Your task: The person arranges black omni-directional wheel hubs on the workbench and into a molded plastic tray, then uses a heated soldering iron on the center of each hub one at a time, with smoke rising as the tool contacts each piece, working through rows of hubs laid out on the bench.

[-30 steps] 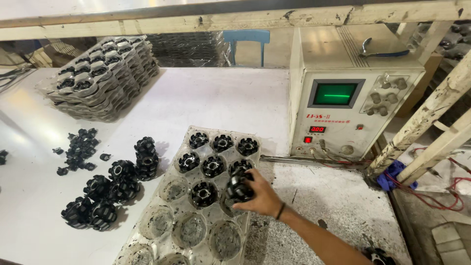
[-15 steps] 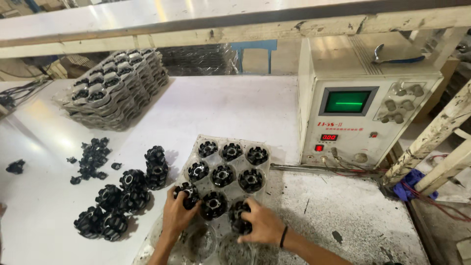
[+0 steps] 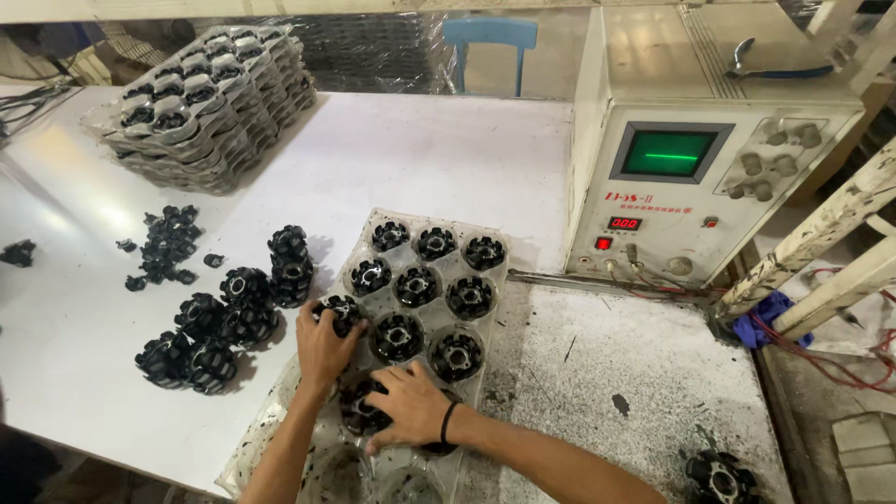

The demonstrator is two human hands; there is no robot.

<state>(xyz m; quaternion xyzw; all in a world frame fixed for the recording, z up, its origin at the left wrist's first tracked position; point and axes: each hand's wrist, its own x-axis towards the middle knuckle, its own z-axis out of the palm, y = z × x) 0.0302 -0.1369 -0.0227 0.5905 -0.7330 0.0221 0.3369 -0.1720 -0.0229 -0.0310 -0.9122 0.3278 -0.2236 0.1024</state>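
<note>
1. Head view looks down at a white desk [image 3: 448,149] with a clear plastic tray [image 3: 373,224] lying near its front edge.
2. The tray has round cups in rows of three. The top three rows are full: nine black round parts [image 3: 416,285] sit in them, one in each cup.
3. The left hand [image 3: 325,347] is closed around one more black part [image 3: 342,313] at the left end of the third row. It looks like that part is just going into its cup.
4. The right hand [image 3: 411,408] lies flat and spread over a black part [image 3: 359,411] in the fourth row, pressing on it. Its fingers are apart, not gripping tight.
5. The two hands are close, almost side by side, but not touching each other.
6. At the bottom of the tray, at least two cups [image 3: 341,471] look empty. So I judge the tray is more than half full, with the lowest rows left to do.
7. A pile of loose black parts [image 3: 219,322] waits on the desk, just left of the tray. Smaller black bits [image 3: 166,243] lie further left.
8. A tall stack of filled trays [image 3: 201,103] stands at the far left corner of the desk.
9. A beige test box [image 3: 691,140] with a green screen stands to the right. One black part [image 3: 719,478] lies alone on the speckled part of the desk, near the right front.
</note>
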